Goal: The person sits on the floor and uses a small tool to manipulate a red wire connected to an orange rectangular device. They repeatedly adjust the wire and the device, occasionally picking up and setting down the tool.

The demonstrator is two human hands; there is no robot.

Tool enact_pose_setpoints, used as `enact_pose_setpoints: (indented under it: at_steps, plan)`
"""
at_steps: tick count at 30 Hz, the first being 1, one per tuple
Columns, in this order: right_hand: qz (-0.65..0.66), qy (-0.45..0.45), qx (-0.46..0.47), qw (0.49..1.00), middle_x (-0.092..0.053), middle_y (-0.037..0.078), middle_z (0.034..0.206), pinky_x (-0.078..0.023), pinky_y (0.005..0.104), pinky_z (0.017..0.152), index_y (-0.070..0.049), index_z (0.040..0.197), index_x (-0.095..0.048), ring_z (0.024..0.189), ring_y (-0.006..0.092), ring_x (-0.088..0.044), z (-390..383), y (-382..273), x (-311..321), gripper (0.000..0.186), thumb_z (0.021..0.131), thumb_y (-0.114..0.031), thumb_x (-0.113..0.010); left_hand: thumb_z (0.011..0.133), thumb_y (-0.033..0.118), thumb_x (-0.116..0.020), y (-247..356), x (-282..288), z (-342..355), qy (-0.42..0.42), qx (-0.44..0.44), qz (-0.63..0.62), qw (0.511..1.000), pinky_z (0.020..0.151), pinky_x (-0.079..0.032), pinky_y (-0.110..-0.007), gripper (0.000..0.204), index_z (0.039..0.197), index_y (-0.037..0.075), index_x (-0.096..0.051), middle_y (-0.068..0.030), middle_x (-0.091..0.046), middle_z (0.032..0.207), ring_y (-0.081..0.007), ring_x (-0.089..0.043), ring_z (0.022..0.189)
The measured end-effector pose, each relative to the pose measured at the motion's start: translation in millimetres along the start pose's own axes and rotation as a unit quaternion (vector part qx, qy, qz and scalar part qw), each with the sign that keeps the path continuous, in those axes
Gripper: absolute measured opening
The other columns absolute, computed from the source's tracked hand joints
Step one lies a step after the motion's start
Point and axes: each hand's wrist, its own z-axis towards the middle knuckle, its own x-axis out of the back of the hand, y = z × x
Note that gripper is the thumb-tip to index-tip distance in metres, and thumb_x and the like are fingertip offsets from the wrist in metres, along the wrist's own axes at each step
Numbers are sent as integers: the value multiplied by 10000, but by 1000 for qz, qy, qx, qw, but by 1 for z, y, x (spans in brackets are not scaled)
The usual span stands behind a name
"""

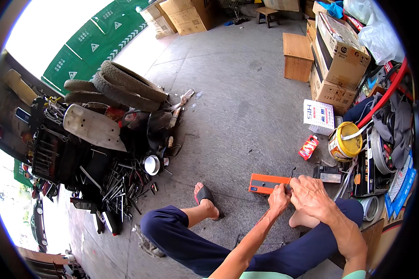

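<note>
An orange box-shaped device [265, 178] with a grey-black strip along its face lies in front of me, over the concrete floor. My left hand [279, 199] is closed at its right end, fingertips pinched together. Close beside it, my right hand [310, 195] is closed too, its fingers curled over the same end. A small dark piece shows between the hands, but my fingers hide most of it. Just past my right hand sits a black block-shaped battery [329, 174] with a pale label.
A heap of wrenches and other tools [125, 186] lies at left, near a white bowl [152, 165] and stacked tyres [130, 86]. At right stand a yellow bucket [345, 142], a red carton [308, 147], a white box [318, 114] and cardboard boxes [337, 60]. My sandalled foot [206, 201] rests nearby.
</note>
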Motion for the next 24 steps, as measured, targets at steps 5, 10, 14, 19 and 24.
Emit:
enact_pose_setpoints:
  at_steps: [5,10,14,19,24]
  plan:
    - [-12,-22,-37,999,-528,156,712,-424,456,609,-18,796,-480,691,339,-562,2,-5,1,171,755,-159,-567,814,249,-575,-2,1,-1,15,-10,-17,1000,714,-474,-491,243,958,56,-539,-175,-579,951,-385,-594,849]
    - [-36,-84,-79,993,-545,169,754,-424,459,620,-18,803,-479,717,342,-571,3,-2,-2,218,767,-207,-582,804,219,-583,-3,1,-6,36,-21,-21,999,699,-474,-486,200,920,62,-539,-153,-579,899,-375,-597,824]
    - [-18,-22,-19,999,-566,179,770,-426,459,625,-17,815,-484,722,352,-589,0,-4,-4,293,791,-283,-604,788,201,-594,-8,2,-6,18,-26,-11,999,695,-475,-484,193,917,70,-538,-142,-582,933,-365,-604,834]
    - [-26,-74,-101,992,-570,178,768,-429,458,649,-17,850,-489,714,359,-588,-1,-8,2,290,830,-296,-566,794,242,-572,-7,-1,-3,29,-47,6,998,711,-489,-478,260,1010,97,-568,-150,-603,934,-368,-608,847]
    - [-5,-14,-50,999,-583,201,898,-462,450,703,5,918,-508,789,329,-613,-11,11,-8,214,818,-185,-496,794,280,-561,-5,-6,4,-30,-30,-51,998,760,-465,-434,307,1033,90,-596,-147,-623,949,-342,-598,897]
